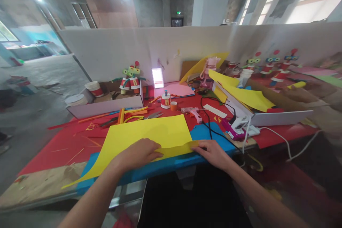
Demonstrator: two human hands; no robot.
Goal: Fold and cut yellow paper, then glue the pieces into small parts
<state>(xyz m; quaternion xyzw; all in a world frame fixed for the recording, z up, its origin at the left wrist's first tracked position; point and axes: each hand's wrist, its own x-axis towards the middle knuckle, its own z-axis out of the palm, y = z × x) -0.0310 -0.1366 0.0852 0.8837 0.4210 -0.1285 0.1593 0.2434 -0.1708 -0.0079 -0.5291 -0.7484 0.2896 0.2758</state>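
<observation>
A large yellow paper sheet [152, 130] lies over a blue sheet [213, 135] at the table's near edge. Its near edge is folded up into a narrow strip. My left hand [140, 153] grips that strip at its left part, thumb and fingers pressed together. At the strip's right end, my right hand [211, 153] pinches the yellow paper. The sheet's left corner hangs toward the table edge. Beyond the sheet lie scissors [143, 117] with yellow handles and a pink glue gun [195, 113]. A small paper-cup figure [165, 100] with coiled arms stands behind them, beside an orange ring [173, 105].
A white box [112, 108] with cup figures stands at the back left. Another box [280, 117] at right holds yellow paper. A purple power strip [235, 130] and black cable [210, 124] lie right of the sheet. A lit phone screen [158, 78] stands behind.
</observation>
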